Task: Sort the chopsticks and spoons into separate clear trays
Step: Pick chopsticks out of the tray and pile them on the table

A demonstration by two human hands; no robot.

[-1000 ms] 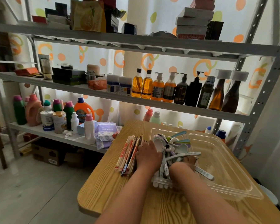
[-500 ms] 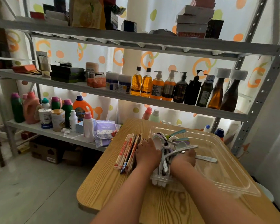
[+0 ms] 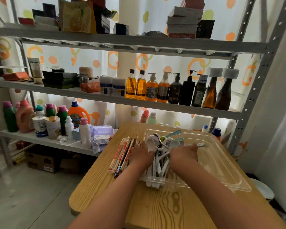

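Note:
A heap of white, purple and teal spoons (image 3: 160,146) lies in the left end of a large clear tray (image 3: 221,164) on a wooden table (image 3: 155,209). Wrapped chopsticks (image 3: 122,154) lie in a bundle on the table just left of the tray. My left hand (image 3: 141,154) sits between the chopsticks and the heap, fingers curled down onto the spoons' left side. My right hand (image 3: 183,153) grips the heap's right side. A white spoon handle (image 3: 200,144) sticks out past its fingers. The right part of the tray holds nothing.
A grey metal shelf rack (image 3: 122,100) stands right behind the table, with bottles (image 3: 163,88), boxes and detergent jugs (image 3: 25,116). The table's front edge is near my arms. A white wall is close on the right, and open floor lies to the left.
My right hand has moved up along the spoon heap towards the far side, taking a white spoon with it. My left hand has stayed at the heap's left side.

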